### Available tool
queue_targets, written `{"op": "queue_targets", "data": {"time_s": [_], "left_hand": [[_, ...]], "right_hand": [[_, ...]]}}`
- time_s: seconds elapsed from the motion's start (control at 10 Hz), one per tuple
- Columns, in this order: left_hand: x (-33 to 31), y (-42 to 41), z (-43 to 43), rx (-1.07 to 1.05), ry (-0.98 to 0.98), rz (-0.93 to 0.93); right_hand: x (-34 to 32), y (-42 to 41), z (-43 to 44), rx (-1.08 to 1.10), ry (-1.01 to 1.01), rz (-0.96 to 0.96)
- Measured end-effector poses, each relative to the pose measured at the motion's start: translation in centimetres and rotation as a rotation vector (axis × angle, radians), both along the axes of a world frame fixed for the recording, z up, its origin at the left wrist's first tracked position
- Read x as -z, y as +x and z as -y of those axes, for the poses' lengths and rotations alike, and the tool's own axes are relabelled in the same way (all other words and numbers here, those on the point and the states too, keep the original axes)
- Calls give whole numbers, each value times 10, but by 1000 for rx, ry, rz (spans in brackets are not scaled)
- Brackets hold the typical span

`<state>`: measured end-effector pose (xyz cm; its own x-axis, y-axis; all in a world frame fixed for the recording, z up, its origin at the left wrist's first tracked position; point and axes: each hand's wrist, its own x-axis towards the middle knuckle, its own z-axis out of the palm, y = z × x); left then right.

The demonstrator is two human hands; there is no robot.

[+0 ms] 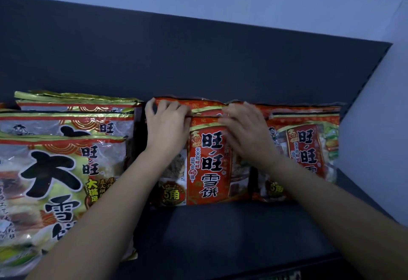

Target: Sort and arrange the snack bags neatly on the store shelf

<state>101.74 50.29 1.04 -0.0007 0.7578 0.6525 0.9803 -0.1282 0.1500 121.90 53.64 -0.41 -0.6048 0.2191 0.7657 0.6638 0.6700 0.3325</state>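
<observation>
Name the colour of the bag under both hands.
Red bag, gold trim; head view.

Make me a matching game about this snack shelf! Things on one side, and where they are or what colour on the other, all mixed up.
Things:
1 green-topped bags
2 middle red bags
3 right red bags
4 shelf

Clues:
A dark grey
B far left
C nearest the shelf's right end
D top gripped by the left hand

Pairs: 1-B, 2-D, 3-C, 4-A
</observation>
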Motion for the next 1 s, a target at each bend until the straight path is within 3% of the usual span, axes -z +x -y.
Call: {"op": "queue_targets", "data": {"time_s": [0.1,0.2,0.4,0.6,0.9,1.0], "left_hand": [[-8,-1,-5,-17,-56,3],[-12,-2,-7,-23,-79,22],[-8,-2,-6,-2,-67,27],[-16,4,3,27,-56,-53],[-29,-9,22,59,34,-367],[-32,-15,30,68,74,-464]], "right_hand": [[-39,5,-16,224,-426,7],[-49,4,-22,308,-498,100],[-40,4,-13,283,-484,8],[-51,23,-17,161,-516,108],[-53,12,-33,-77,-392,28],[-57,-10,-27,-102,-557,-2]]}}
